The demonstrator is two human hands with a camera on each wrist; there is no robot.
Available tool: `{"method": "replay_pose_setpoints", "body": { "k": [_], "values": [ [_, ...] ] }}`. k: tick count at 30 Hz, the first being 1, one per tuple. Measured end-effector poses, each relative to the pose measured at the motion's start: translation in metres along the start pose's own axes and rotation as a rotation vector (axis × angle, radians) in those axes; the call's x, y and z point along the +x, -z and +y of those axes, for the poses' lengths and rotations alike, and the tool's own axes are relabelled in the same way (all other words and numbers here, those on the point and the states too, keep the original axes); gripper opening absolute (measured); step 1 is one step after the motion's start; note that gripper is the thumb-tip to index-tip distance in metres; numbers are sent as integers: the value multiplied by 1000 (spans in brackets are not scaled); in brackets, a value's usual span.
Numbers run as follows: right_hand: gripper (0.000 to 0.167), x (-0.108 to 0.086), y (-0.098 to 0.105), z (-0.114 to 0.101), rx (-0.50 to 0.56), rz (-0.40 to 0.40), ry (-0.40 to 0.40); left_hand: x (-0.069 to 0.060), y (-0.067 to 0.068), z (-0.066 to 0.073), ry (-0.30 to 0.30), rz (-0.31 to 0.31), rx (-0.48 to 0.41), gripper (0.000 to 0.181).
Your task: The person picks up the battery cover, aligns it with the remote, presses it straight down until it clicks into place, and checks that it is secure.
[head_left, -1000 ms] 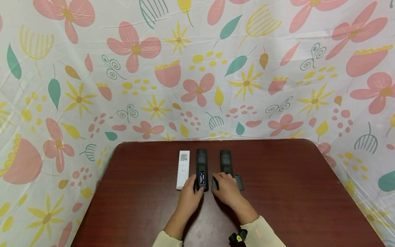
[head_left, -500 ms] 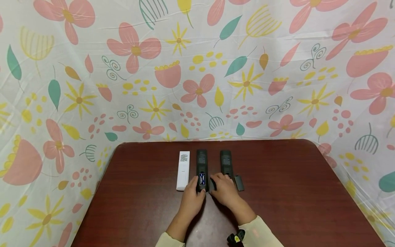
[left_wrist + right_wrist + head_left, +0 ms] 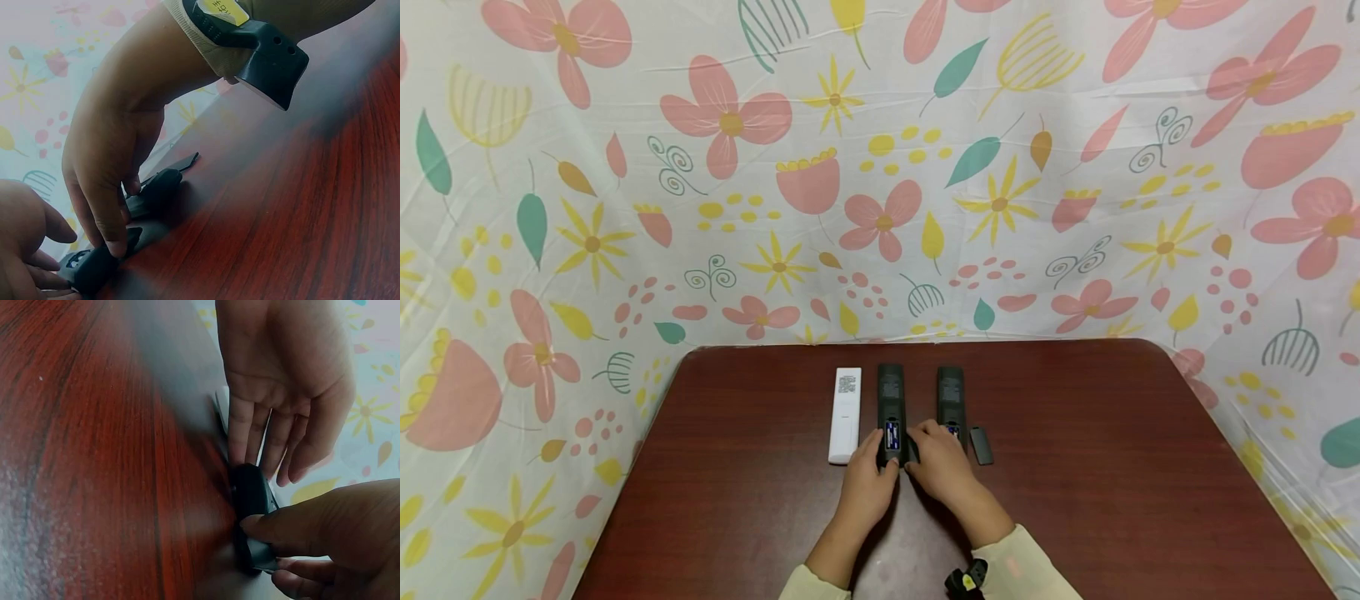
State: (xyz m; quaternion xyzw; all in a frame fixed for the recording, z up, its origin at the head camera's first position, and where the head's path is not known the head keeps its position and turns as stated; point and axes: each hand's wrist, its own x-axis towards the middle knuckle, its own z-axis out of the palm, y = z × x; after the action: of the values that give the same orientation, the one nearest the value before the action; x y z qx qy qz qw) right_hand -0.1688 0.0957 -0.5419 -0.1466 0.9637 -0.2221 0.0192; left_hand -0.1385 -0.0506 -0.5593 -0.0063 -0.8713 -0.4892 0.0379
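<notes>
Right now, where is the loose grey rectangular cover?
In the head view, the grey cover lies on the brown table, right of the rightmost black oblong remote.

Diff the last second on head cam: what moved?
The right hand slid left, carrying the dark cover to the middle dark remote, bringing batteries in the right dark remote into view. The left hand edged slightly right. No grip visibly gained or lost. The remotes and loose cover stayed put.

Middle black remote (image 3: pixel 891 393): back up, batteries (image 3: pixel 892 435) exposed.
</notes>
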Motion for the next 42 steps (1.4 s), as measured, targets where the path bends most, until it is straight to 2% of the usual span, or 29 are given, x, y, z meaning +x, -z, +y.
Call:
{"method": "replay_pose_setpoints", "body": {
  "k": [8,21,30,42],
  "values": [
    [54,2,-1,-3,-12,-9,-13,1,1,1,30,17,-66,53],
    [54,2,1,-7,-24,-27,-29,4,-2,0,35,68,-57,51],
    [49,0,-1,-9,-47,15,-4,5,-3,2,23,89,-52,51],
    [44,2,0,-11,35,33,-1,5,-4,-2,46,69,-81,54]
  ]
}}
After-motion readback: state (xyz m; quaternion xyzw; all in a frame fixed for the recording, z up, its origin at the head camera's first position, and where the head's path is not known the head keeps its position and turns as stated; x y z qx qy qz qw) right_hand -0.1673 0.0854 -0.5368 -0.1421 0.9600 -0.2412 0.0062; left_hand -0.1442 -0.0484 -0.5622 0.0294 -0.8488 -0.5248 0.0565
